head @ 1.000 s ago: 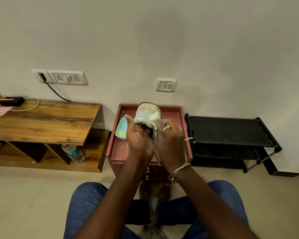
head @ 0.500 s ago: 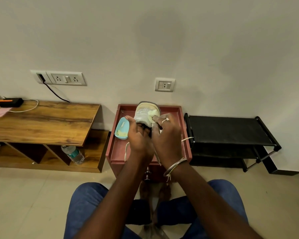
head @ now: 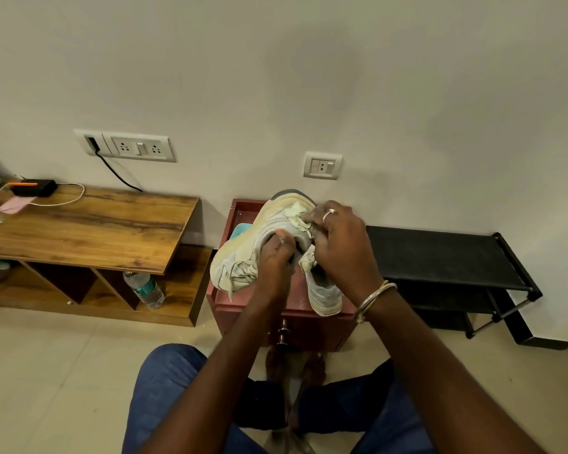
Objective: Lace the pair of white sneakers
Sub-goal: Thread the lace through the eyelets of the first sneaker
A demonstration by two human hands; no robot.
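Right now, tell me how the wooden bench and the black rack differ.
The wooden bench stands left of the red cabinet; the black rack stands right of it. The wooden bench is brown woodgrain with solid panels; the black rack is matte black on a thin frame. The wooden bench carries a cable and small items; the black rack's top is bare. Both are low and sit against the wall.

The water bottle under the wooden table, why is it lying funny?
The water bottle is not standing up. It leans tilted in the open shelf under the wooden table, as if tucked or rolled in there. Nothing looks spilled around it.
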